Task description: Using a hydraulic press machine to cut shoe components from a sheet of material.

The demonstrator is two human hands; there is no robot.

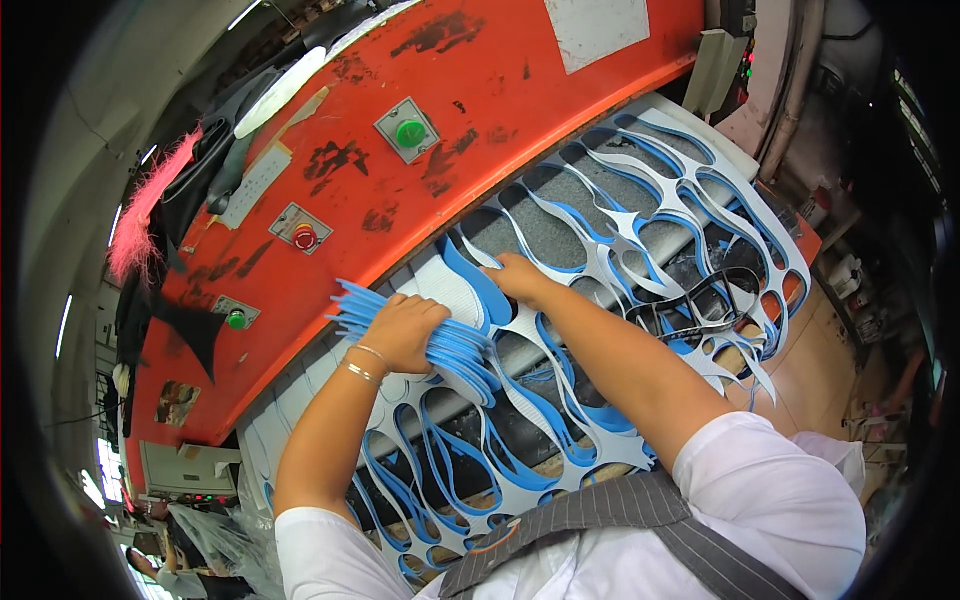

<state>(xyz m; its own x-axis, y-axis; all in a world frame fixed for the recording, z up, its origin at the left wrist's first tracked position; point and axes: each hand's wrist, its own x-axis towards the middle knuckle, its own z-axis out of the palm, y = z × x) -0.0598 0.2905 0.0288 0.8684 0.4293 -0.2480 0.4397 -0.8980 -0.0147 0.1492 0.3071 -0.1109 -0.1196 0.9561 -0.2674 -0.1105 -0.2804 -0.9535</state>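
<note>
My left hand (402, 332) is closed round a stack of thin blue-and-white foam insoles (466, 358), their blue edges fanned out on both sides of the fist. My right hand (516, 277) is closed at the blue edge of a cut-out foam sheet (606, 432), its fingertips partly hidden. Left of those fingers lies a white ribbed foam piece (446, 290). The sheet is white on top and blue beneath, a web of curved strips round insole-shaped openings. It spreads both ways under my forearms, its right part bent upward.
A red machine beam (340, 150) spans the far side, with green buttons (410, 133) and a red stop button (304, 236). Under the sheet is a pale work surface (560, 232). Pink fringe (150, 215) and dark cloth hang at left. Tiled floor (800, 370) shows at right.
</note>
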